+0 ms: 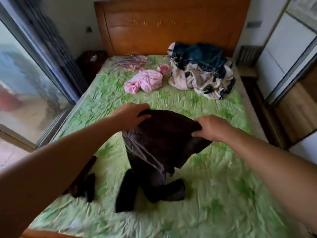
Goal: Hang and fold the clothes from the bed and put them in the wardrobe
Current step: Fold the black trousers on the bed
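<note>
From the head camera I look down along both bare forearms at a bed covered by a crumpled green floral sheet (214,186).

The left hand (132,117) has its fingers curled over the top left corner of a dark brown, almost black cloth garment (159,143). The right hand (212,128) pinches the top right corner, with the fingers bent over the edge and the thumb against the cloth. The fabric stretches between the two hands as a raised top edge. From there the garment hangs towards me, and its lower end lies bunched in folds on the sheet near the middle of the bed. The picture is slightly blurred, so I cannot tell what kind of garment it is.

A second small dark piece of clothing (85,186) lies at the bed's left edge, partly hidden under the left forearm.

Further up the bed, well apart from the hands, lies a crumpled pink garment (145,81). Just to its right is a heap of cream and dark blue patterned clothes (200,73). A loose bundle of thin pink hangers (130,63) rests near the orange-brown wooden headboard (171,26).

A wardrobe with pale sliding doors (288,48) stands along the right, and a large glass window (25,91) runs along the left.
</note>
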Available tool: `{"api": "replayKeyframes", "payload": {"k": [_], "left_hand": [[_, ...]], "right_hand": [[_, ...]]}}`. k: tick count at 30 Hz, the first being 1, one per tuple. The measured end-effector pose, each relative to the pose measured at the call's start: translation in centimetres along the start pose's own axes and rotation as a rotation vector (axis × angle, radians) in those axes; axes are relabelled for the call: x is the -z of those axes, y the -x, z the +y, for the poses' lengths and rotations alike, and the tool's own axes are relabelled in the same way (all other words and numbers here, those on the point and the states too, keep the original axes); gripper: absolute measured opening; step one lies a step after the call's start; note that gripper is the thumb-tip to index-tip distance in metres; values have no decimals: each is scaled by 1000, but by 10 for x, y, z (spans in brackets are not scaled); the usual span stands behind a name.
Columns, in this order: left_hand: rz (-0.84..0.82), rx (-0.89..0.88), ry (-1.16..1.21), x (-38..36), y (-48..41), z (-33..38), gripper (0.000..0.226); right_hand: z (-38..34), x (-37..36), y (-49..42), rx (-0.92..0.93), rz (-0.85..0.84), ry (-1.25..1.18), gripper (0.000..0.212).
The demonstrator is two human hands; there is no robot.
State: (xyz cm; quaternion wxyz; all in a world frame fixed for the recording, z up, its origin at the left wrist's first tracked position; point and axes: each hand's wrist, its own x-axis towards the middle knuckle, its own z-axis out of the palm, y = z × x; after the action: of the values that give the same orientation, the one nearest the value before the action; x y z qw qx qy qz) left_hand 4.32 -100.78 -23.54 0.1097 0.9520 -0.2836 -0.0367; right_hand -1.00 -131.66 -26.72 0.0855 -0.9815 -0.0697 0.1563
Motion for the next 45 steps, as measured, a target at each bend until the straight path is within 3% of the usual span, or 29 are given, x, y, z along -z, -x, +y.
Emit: {"api": "replayKeyframes", "payload": {"k": [3, 6, 10, 14, 17, 22, 28, 33, 35, 38, 41, 45], "left_hand": [[116, -84, -41, 38, -11, 7, 19], [239, -160, -37, 76, -21, 16, 17], [313, -218, -75, 113, -25, 24, 16], [293, -238, -99, 126, -21, 14, 15], [185, -192, -157, 131, -19, -6, 16], [160, -158, -191, 158, -23, -27, 38], [297, -140, -304, 243, -55, -20, 27], [411, -41, -505, 322, -67, 5, 28], [526, -36, -506, 351, -68, 14, 24], [595, -75, -413, 371, -67, 16, 22], [427, -112, -407, 361, -65, 12, 22], [327, -108, -332, 338, -67, 4, 29]], "right_hand": [[-6, 24, 17, -58, -22, 66, 40], [-8, 34, 31, -163, -80, -4, 29], [-11, 30, 44, -257, 22, -75, 17], [-16, 29, 47, -231, 109, -171, 31], [-11, 47, 47, -228, 198, -111, 28], [-14, 122, 51, -178, 333, 41, 33], [-23, 237, 64, -164, 580, 348, 41], [-19, 316, 75, -177, 826, 562, 70], [-19, 349, 84, -167, 906, 548, 75], [-23, 379, 95, -137, 849, 479, 80], [-19, 375, 90, -110, 725, 448, 71], [-9, 355, 72, -80, 616, 350, 52]]}}
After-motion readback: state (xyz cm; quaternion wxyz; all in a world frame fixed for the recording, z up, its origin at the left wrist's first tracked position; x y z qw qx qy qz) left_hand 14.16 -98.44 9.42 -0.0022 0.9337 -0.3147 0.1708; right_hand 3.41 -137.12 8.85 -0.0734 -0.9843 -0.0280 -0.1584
